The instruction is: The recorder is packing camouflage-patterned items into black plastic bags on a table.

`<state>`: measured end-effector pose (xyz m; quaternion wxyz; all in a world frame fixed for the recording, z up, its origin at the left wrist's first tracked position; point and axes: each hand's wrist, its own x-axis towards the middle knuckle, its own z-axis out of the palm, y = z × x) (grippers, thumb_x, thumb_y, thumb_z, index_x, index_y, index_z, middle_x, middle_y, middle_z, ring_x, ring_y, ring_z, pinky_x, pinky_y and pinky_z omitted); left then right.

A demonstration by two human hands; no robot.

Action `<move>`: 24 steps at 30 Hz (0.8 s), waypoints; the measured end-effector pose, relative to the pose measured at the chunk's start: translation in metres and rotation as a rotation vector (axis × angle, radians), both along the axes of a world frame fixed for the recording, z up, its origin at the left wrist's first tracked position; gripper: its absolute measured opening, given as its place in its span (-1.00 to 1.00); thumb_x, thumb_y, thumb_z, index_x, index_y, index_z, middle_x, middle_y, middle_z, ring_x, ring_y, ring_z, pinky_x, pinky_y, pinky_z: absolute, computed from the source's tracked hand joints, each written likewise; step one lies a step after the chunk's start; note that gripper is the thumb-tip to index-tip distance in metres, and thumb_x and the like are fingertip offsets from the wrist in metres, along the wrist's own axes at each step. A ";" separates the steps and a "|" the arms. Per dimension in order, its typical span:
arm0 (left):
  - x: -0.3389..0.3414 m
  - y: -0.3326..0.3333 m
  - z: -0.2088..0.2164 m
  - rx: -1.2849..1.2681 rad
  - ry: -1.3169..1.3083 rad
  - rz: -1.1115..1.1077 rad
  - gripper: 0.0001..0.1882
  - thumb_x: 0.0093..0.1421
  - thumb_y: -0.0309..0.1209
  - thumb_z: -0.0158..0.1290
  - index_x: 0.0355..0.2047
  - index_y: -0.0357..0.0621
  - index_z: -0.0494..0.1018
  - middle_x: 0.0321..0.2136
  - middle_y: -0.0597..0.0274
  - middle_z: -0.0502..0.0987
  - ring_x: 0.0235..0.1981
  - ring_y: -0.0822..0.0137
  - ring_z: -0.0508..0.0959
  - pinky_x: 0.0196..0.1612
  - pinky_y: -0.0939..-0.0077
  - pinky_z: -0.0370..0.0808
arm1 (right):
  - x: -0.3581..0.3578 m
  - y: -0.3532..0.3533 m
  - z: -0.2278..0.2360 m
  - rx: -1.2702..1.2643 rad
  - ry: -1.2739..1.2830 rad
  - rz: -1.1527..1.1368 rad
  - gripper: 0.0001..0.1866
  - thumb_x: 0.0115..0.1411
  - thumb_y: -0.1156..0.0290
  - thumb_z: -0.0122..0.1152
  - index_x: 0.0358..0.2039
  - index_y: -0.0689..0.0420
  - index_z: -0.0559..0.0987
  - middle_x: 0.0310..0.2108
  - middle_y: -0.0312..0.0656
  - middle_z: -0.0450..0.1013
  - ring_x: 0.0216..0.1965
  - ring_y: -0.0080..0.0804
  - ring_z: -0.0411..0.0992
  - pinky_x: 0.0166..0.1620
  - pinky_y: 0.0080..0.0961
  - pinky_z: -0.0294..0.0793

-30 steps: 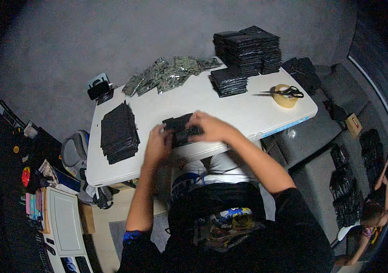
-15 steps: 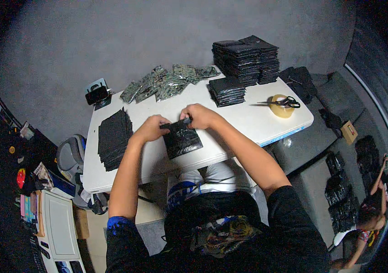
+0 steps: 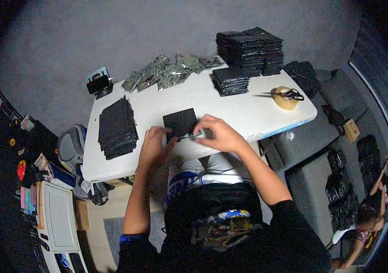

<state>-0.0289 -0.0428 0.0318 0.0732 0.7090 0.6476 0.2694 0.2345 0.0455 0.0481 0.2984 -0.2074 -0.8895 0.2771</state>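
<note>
A flat black plastic mailing bag [image 3: 179,120] lies on the white table [image 3: 221,120] in front of me, its matte face up. At its near right corner, my right hand [image 3: 219,133] is closed in a pinch on the edge, where a thin shiny pale strip shows. My left hand [image 3: 154,144] is at the near left corner, smeared by motion; its thumb points toward the near edge, and whether it grips is unclear. Left of it lies a fanned stack of matte black bags [image 3: 117,127].
Camouflage-patterned clear packets [image 3: 166,73] lie along the back. Black parcels stand in a short stack [image 3: 230,82] and a tall stack [image 3: 250,50]. Scissors [image 3: 289,94] rest on a tape roll [image 3: 286,101]. A phone on a stand [image 3: 99,83] is back left. Another person [image 3: 371,218] is far right.
The black bag now has its matte side up and its near edge toward me. Both hands have moved from its far edge to its near edge. The view has shifted slightly.
</note>
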 end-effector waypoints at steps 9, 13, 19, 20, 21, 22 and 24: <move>0.011 0.075 -0.073 0.122 0.292 -0.010 -0.20 0.49 0.02 -0.05 0.48 -0.32 0.06 0.50 -0.24 0.11 0.53 -0.21 0.10 0.43 -0.49 0.08 | -0.083 0.039 -0.060 0.253 -0.428 -0.316 -0.28 0.40 0.17 0.03 0.50 0.17 0.20 0.55 0.13 0.03 0.57 0.17 -0.05 0.49 0.21 0.06; 0.007 0.078 -0.085 0.094 0.356 0.017 -0.21 0.49 0.09 -0.10 0.46 -0.29 0.13 0.49 -0.19 0.14 0.52 -0.15 0.13 0.43 -0.46 0.10 | -0.087 0.033 -0.053 0.102 -0.655 -0.287 -0.24 0.45 0.10 -0.22 0.58 0.12 0.00 0.62 0.03 -0.17 0.62 0.06 -0.23 0.53 0.30 -0.12; 0.006 0.084 -0.085 0.120 0.390 0.011 -0.22 0.48 0.14 -0.09 0.42 -0.28 0.25 0.46 -0.14 0.24 0.51 -0.09 0.20 0.41 -0.51 0.10 | -0.087 0.038 -0.053 0.130 -0.681 -0.327 -0.25 0.49 0.02 -0.24 0.57 0.11 0.04 0.62 -0.01 -0.14 0.62 0.00 -0.21 0.52 0.33 -0.11; -0.001 0.084 -0.086 0.138 0.419 -0.001 -0.22 0.47 0.13 -0.08 0.41 -0.28 0.26 0.46 -0.15 0.24 0.50 -0.10 0.20 0.40 -0.53 0.10 | -0.089 0.035 -0.048 0.109 -0.682 -0.324 -0.25 0.51 -0.01 -0.26 0.57 0.12 0.04 0.62 -0.01 -0.14 0.62 -0.01 -0.20 0.52 0.33 -0.10; -0.006 0.083 -0.089 0.156 0.448 -0.013 -0.22 0.47 0.13 -0.06 0.40 -0.28 0.26 0.46 -0.15 0.24 0.50 -0.11 0.20 0.39 -0.55 0.11 | -0.091 0.031 -0.043 0.119 -0.680 -0.319 -0.25 0.51 -0.01 -0.26 0.57 0.12 0.04 0.62 -0.01 -0.14 0.62 -0.01 -0.20 0.52 0.33 -0.10; -0.002 0.083 -0.085 0.159 0.446 -0.013 -0.22 0.47 0.13 -0.06 0.40 -0.28 0.26 0.46 -0.15 0.24 0.50 -0.11 0.20 0.39 -0.55 0.11 | -0.089 0.033 -0.046 0.109 -0.682 -0.324 -0.25 0.51 -0.01 -0.26 0.57 0.12 0.04 0.62 -0.01 -0.14 0.62 -0.01 -0.20 0.51 0.33 -0.10; 0.008 0.083 -0.077 0.102 0.335 -0.013 -0.24 0.47 0.12 -0.07 0.40 -0.27 0.28 0.45 -0.15 0.25 0.50 -0.10 0.20 0.39 -0.58 0.10 | -0.086 0.036 -0.050 0.105 -0.684 -0.332 -0.25 0.51 -0.01 -0.26 0.57 0.13 0.04 0.62 -0.01 -0.14 0.62 -0.01 -0.20 0.51 0.33 -0.10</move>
